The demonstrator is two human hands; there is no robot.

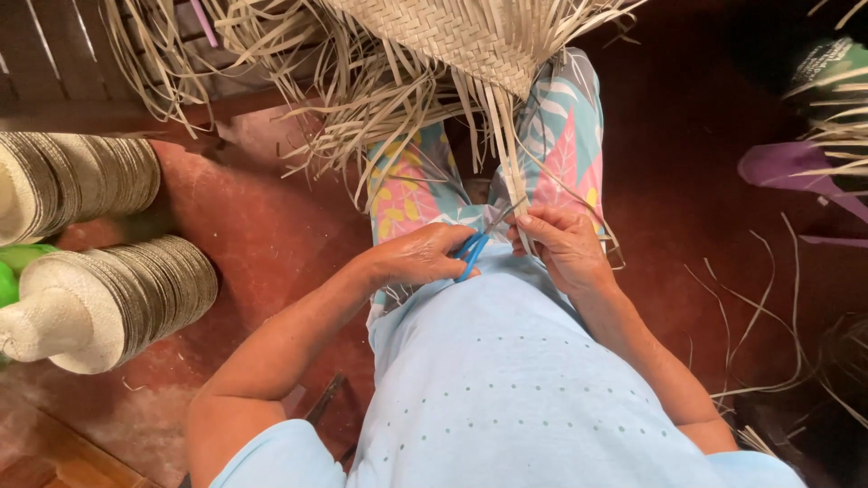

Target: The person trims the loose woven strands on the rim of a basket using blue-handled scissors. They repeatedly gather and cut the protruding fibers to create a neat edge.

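Here, from the left edge of the floor (271,226): two stacks of woven straw hats (99,298) lie on their sides, one above the other, well apart from the work. At centre, the left hand (420,255) is closed around the blue handles of a pair of scissors (479,239), fingers curled through the loops; the short blades point up and to the right. Just beside it, the right hand (565,246) is closed in a pinch on a bundle of loose straw strips (511,172), thumb and fingers pressed together on them just above the lap. These strips hang from the unfinished edge of a woven straw piece (470,36) that lies across the knees at the top of the view, over patterned trousers (561,136). The blade tips sit close against the held strips and close to the right fingertips; whether the blades are parted or shut cannot be told. Further right, cut and stray strips (768,307) lie scattered on the floor near its right edge.

Risks, as a judgement: with the blades so near the pinching fingers, a slight slip of the strips could bring a fingertip into the cut. A blade set too high could sever strips into the woven edge, loosening the weave. The many overlapping strips could also let a wrong one be caught.
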